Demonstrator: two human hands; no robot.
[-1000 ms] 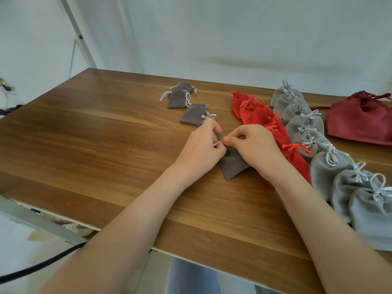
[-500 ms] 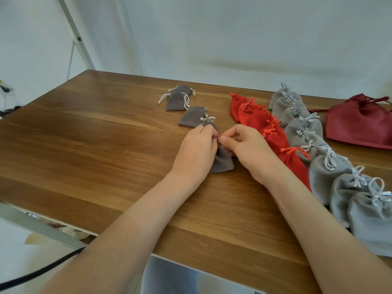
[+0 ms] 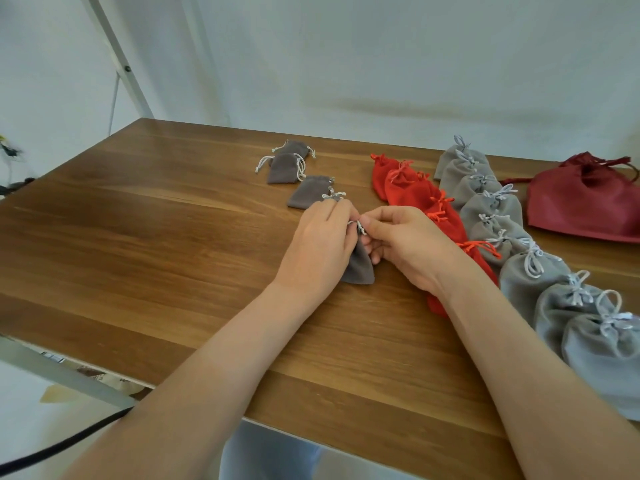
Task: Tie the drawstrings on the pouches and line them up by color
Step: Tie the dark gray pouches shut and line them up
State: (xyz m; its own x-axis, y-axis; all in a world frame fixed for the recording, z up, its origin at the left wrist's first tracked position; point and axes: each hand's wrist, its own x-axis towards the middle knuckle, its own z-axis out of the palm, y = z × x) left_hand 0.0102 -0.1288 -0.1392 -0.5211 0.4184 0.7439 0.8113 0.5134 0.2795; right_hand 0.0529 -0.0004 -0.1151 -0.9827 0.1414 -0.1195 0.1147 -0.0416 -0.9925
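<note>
Hands come together now: left hand (image 3: 318, 251) and right hand (image 3: 408, 244) both pinch the drawstring (image 3: 360, 226) atop the dark grey pouch (image 3: 360, 270), likely cinching its knot.

Pinching the pale drawstring (image 3: 360, 227) of a small dark-grey velvet pouch (image 3: 360, 268) between left hand (image 3: 318, 244) and right hand (image 3: 405, 244), at a brown wooden table (image 3: 138, 237) — rightward, rows of tied red fabric pouches (image 3: 408, 192) and light-grey fabric pouches (image 3: 533, 275).

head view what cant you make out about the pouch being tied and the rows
- Head view: drawstring knot on dark grey pouch, covered by left hand and right hand fingers.
- Head view: nearest red pouches, behind right forearm.
- Head view: nearest light grey pouch, cut by right edge.
</note>
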